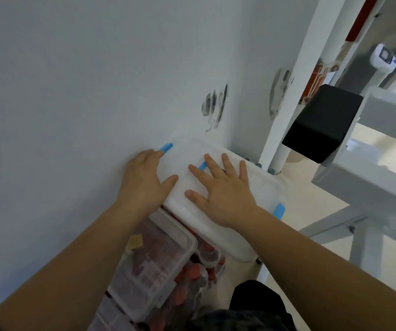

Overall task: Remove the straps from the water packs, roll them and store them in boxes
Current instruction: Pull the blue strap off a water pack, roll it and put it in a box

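Note:
A translucent white storage box with a lid (259, 187) and blue latches (278, 210) stands against the wall. My right hand (223, 192) lies flat on the lid with fingers spread. My left hand (144, 180) rests on the box's left edge by the wall, thumb on the lid, fingertips near a blue latch (166, 147). Below it sits a clear lidded box (158, 263) with dark red contents, and red rolled items (192, 271) show between the boxes. No water pack is in view.
A white wall (72, 91) runs along the left. A grey metal frame (369, 177) with a black padded block (323, 123) stands to the right, beside a white post (280, 130). Beige floor (316, 211) lies beyond the box.

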Demonstrator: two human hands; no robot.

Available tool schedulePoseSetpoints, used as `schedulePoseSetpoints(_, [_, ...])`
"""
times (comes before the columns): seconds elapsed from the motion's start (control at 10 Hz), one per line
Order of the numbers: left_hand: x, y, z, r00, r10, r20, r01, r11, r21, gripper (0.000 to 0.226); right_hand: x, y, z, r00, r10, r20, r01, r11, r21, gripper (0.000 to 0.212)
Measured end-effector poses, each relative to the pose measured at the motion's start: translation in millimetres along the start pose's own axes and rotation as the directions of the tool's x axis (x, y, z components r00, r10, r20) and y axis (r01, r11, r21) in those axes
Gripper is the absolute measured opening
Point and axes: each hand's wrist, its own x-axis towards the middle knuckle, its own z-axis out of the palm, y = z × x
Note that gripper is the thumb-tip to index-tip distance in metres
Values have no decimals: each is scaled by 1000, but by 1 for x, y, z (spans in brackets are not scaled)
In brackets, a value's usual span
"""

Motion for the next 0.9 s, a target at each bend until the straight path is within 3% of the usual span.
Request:
schedulePoseSetpoints(0.1, [-3,2,1,999,-31,-27,29,998,-62,79,-4,6,-1,1000,-16,5,16,1000,1,72])
schedulePoseSetpoints(0.3, [-2,5,0,970,-206,133,232,944,-234,104,-10,12,-2,1000,-25,15,25,1000,-15,74])
schedulePoseSetpoints(0.6, [-2,7,3,995,-103,3,101,968,-229,78,-6,11,0,999,-33,14,33,999,-34,74])
schedulePoseSetpoints(0.8, [2,7,-1,999,-34,24,37,992,-119,76,-4,9,-2,999,-27,26,27,1000,-11,73])
schedulePoseSetpoints(0.9, [-3,13,-8,1000,-31,-6,29,990,-139,77,-9,9,-16,999,-35,-39,41,985,166,74])
